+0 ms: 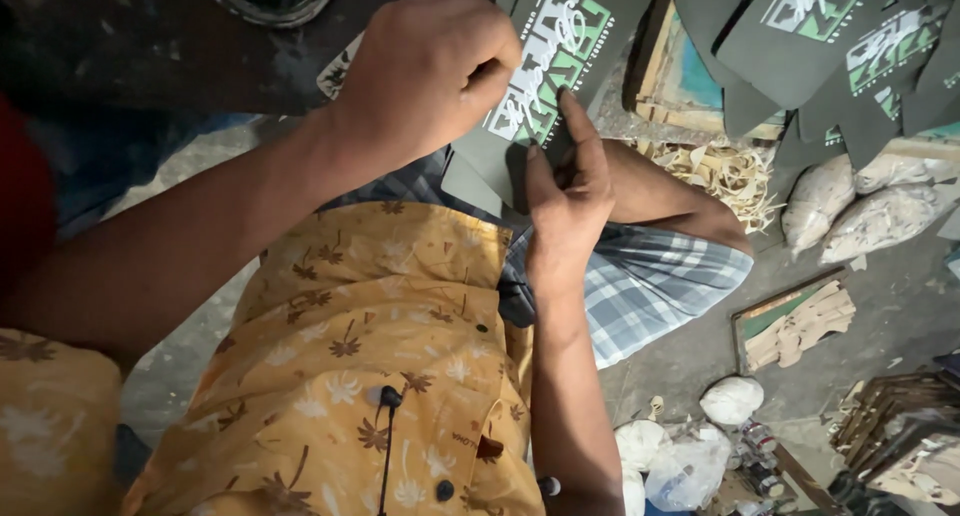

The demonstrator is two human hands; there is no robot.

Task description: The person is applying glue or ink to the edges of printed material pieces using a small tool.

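Left hand (430, 71): curled tight, pinching the top of the dark printed sheet (535, 86).
Right hand (568, 191): fingers mostly straight, pressing sheet's lower edge (over the lap).
Tip: I'd keep both grips firm & sheet flat, w/ fingers off the print.

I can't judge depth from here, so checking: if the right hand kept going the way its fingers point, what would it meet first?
The right hand points up the picture, fingertips already on the dark grey printed flat piece that the left hand grips. Going on, it would press into that piece first, though depth is unclear.
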